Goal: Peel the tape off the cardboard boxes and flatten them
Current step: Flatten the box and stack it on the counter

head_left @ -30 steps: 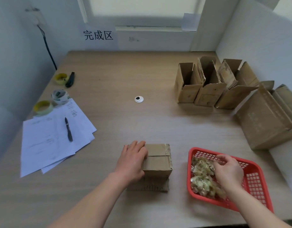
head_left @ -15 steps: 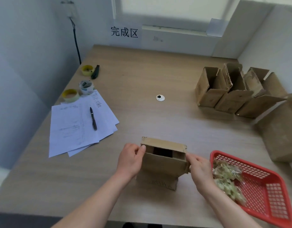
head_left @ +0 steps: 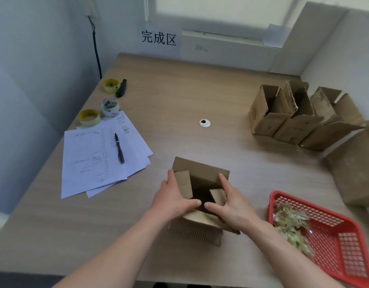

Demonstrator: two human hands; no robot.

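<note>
Big wooden tabletop (head_left: 179, 96), open boxes (head_left: 300, 119) lined up far right. The box (head_left: 200, 196) being worked on sits near the front edge with flaps up, red basket (head_left: 329, 240) just right of it. Left hand (head_left: 172, 199) and right hand (head_left: 231, 206) grip its sides, fingers curled over the rim, thumbs nearly meeting.

A white sign (head_left: 158, 38) on the wall at the far edge of the table, well beyond the hands' hold on the box, read "完成区" in black characters. The paper sheets (head_left: 100, 161), to the left of that hold, carried handwriting too small to read. A round printed mark sat on the side of a cardboard box (head_left: 260, 117) far to the right, but it was not legible.
</note>
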